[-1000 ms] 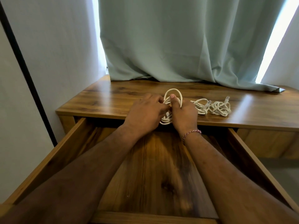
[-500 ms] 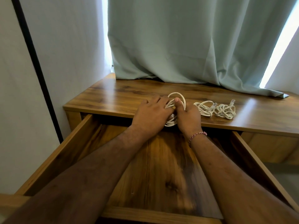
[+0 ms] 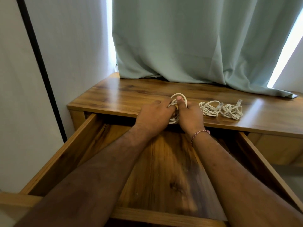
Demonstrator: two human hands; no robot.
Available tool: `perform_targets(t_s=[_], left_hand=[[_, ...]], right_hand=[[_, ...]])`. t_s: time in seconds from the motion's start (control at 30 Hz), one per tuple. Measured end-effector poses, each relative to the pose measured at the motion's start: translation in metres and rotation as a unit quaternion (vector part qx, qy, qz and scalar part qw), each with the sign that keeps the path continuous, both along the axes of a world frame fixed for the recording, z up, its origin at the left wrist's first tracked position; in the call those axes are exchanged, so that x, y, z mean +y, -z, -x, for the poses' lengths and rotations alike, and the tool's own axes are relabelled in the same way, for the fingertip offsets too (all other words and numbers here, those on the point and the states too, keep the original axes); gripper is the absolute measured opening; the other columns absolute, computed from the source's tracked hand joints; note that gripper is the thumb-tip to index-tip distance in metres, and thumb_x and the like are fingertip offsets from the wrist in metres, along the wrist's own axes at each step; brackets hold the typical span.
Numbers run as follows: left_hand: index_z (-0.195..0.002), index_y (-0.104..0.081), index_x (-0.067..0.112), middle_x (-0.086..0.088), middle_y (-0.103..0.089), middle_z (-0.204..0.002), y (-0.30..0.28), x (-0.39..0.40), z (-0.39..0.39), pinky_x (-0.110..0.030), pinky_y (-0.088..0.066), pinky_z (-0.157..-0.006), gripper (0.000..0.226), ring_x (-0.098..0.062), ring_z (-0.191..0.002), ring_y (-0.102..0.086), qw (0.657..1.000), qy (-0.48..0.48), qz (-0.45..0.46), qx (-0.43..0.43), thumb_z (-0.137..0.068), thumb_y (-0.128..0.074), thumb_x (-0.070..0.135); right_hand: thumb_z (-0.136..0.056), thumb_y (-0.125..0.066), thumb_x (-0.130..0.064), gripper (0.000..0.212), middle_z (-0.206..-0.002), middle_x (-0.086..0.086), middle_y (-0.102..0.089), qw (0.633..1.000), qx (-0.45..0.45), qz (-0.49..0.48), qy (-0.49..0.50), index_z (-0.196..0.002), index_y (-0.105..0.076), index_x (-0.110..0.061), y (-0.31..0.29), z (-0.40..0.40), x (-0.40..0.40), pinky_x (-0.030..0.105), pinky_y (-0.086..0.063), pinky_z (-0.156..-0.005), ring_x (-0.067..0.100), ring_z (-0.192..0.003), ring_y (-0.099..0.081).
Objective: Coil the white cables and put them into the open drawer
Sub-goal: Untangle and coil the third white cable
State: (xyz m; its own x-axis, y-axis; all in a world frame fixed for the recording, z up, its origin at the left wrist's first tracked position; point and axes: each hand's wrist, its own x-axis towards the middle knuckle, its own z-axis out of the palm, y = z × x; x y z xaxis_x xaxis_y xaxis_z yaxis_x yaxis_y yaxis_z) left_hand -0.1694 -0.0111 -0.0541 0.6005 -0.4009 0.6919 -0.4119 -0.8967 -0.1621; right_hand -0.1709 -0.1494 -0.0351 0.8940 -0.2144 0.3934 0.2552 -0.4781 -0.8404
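Head view: your open drawer (image 3: 164, 169) sits below both hands; your left hand (image 3: 154, 116) and right hand (image 3: 190, 117) curl around one white cable coil (image 3: 177, 98) at the desktop (image 3: 131, 95) edge, its loop circling your right thumb. Compared with earlier, the grip looks unchanged.
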Motion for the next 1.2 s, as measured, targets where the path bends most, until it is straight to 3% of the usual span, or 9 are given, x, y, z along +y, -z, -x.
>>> perform_targets(t_s=[0.27, 0.53, 0.7, 0.77, 0.83, 0.93, 1.07, 1.13, 1.2], left_hand=[[-0.110, -0.072, 0.020, 0.000, -0.057, -0.129, 0.002, 0.008, -0.001, -0.031, -0.045, -0.069, 0.022, -0.019, -0.098, -0.061, 0.987, 0.117, 0.109, 0.032, -0.098, -0.063, 0.036], [-0.100, -0.074, 0.014, 0.009, -0.049, -0.123, 0.006, 0.016, -0.005, -0.031, -0.051, -0.087, 0.016, -0.010, -0.104, -0.058, 0.932, 0.220, 0.257, 0.128, -0.093, -0.070, 0.028], [-0.095, -0.069, 0.019, 0.007, -0.054, -0.110, -0.008, 0.005, 0.002, -0.013, -0.045, -0.087, 0.012, 0.004, -0.101, -0.056, 0.871, 0.225, 0.387, 0.202, -0.103, -0.060, 0.023], [-0.095, -0.066, 0.021, 0.002, -0.060, -0.107, -0.011, 0.001, 0.005, -0.017, -0.048, -0.086, 0.019, 0.005, -0.094, -0.059, 0.814, 0.219, 0.480, 0.243, -0.107, -0.053, 0.025], [-0.097, -0.067, 0.018, -0.005, -0.072, -0.099, -0.013, -0.002, 0.012, -0.034, -0.057, -0.079, 0.026, -0.011, -0.085, -0.068, 0.731, 0.226, 0.574, 0.291, -0.110, -0.046, 0.027], [-0.098, -0.065, 0.008, -0.002, -0.074, -0.080, -0.021, -0.005, 0.020, -0.032, -0.060, -0.066, 0.033, -0.014, -0.069, -0.071, 0.646, 0.224, 0.666, 0.298, -0.111, -0.041, 0.026], [-0.095, -0.061, 0.012, -0.006, -0.071, -0.079, -0.040, -0.007, 0.022, -0.040, -0.059, -0.078, 0.030, -0.024, -0.081, -0.071, 0.496, 0.184, 0.811, 0.249, -0.111, -0.042, 0.029], [-0.100, -0.058, 0.012, -0.003, -0.064, -0.067, -0.051, -0.001, 0.022, -0.043, -0.060, -0.082, 0.027, -0.023, -0.070, -0.069, 0.417, 0.188, 0.859, 0.231, -0.111, -0.042, 0.031], [-0.100, -0.057, 0.012, 0.000, -0.052, -0.060, -0.058, 0.004, 0.021, -0.042, -0.063, -0.072, 0.025, -0.018, -0.052, -0.056, 0.371, 0.187, 0.884, 0.215, -0.110, -0.043, 0.030]], right_hand=[[-0.096, -0.061, -0.053, 0.049, -0.076, 0.012, -0.076, 0.989, 0.051, -0.135, -0.016, -0.073, -0.073, -0.012, 0.003, 0.008, 0.003, 0.059, -0.060, -0.079, 0.034, -0.078, -0.075], [-0.100, -0.062, -0.046, 0.043, -0.069, 0.011, -0.073, 0.978, 0.040, -0.200, -0.050, -0.077, -0.072, -0.011, 0.001, 0.015, 0.010, 0.038, -0.056, -0.059, 0.020, -0.062, -0.068], [-0.103, -0.060, -0.041, 0.037, -0.072, 0.007, -0.071, 0.931, 0.091, -0.337, -0.111, -0.079, -0.065, -0.013, 0.000, 0.011, -0.003, 0.034, -0.056, -0.063, 0.020, -0.065, -0.068], [-0.103, -0.059, -0.040, 0.039, -0.068, 0.004, -0.071, 0.915, 0.104, -0.369, -0.124, -0.075, -0.061, -0.014, -0.001, 0.011, -0.007, 0.037, -0.058, -0.068, 0.019, -0.063, -0.070], [-0.103, -0.059, -0.039, 0.037, -0.065, 0.002, -0.067, 0.900, 0.115, -0.396, -0.144, -0.076, -0.061, -0.014, -0.004, 0.013, -0.009, 0.036, -0.060, -0.070, 0.017, -0.061, -0.068], [-0.102, -0.061, -0.036, 0.033, -0.063, 0.002, -0.062, 0.895, 0.116, -0.385, -0.192, -0.080, -0.062, -0.012, -0.008, 0.017, -0.008, 0.037, -0.059, -0.072, 0.016, -0.058, -0.065], [-0.099, -0.068, -0.028, 0.024, -0.080, 0.010, -0.076, 0.942, 0.088, -0.223, -0.235, -0.096, -0.073, -0.006, 0.000, 0.016, -0.011, 0.032, -0.057, -0.068, 0.019, -0.069, -0.071], [-0.096, -0.072, -0.032, 0.026, -0.081, 0.011, -0.073, 0.963, 0.072, -0.137, -0.222, -0.093, -0.074, -0.006, 0.005, 0.012, -0.015, 0.033, -0.055, -0.069, 0.019, -0.071, -0.067], [-0.094, -0.075, -0.032, 0.024, -0.076, 0.003, -0.073, 0.974, 0.069, -0.061, -0.206, -0.090, -0.073, -0.008, 0.007, 0.010, -0.017, 0.024, -0.053, -0.063, 0.010, -0.065, -0.066]])
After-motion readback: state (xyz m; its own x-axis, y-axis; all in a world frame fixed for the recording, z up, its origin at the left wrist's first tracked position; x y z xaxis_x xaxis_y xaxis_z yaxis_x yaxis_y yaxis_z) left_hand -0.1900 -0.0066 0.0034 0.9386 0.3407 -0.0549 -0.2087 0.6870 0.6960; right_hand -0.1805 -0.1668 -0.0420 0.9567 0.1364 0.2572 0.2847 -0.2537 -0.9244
